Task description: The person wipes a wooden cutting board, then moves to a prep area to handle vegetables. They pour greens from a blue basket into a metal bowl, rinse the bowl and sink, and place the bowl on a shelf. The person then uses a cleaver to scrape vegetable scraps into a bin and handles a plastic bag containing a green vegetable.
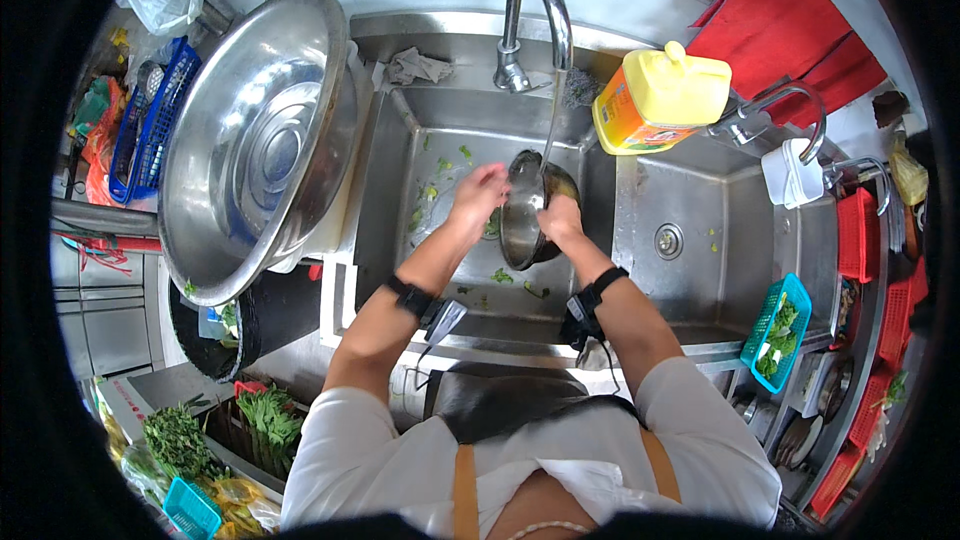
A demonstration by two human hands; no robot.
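A metal bowl (pixel 523 221) is tilted on its side in the left basin of the steel sink (pixel 457 307). My right hand (pixel 561 219) grips its right side. Blurred by motion, my left hand (pixel 480 199) is beside the left rim, fingers extended, with nothing visible in it. From the chrome gooseneck faucet (pixel 561 30) a thin stream of water falls to the bowl. Scraps of green leaf (pixel 502 276) lie scattered on the basin floor around it.
A large steel basin (pixel 259 142) leans at the left of the sink. A yellow jug (pixel 660 97) and a steel-wool scourer (pixel 579 88) stand behind. The right basin has a drain (pixel 668 240). A teal basket (pixel 776 334) of greens rests on the right front edge.
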